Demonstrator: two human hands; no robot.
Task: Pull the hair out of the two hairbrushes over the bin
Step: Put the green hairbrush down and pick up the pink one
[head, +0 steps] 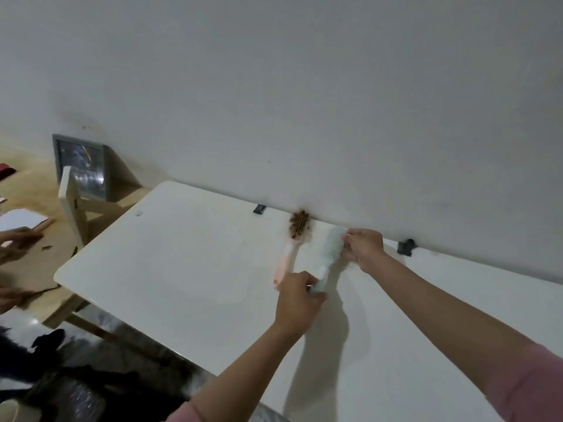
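Observation:
A pale green hairbrush is held just above the white table, near the wall. My left hand is closed around its handle. My right hand pinches at the side of its head, fingers closed on the bristles; whether any hair is between them I cannot tell. A pink hairbrush lies flat on the table just left of the green one, its head packed with brown hair and touching the wall. No bin shows clearly in this view.
Two dark clips sit where the table meets the wall. A framed picture leans on the wall at left, beside a wooden stand. Another person's hands are at the left edge. Dark clutter lies on the floor below left.

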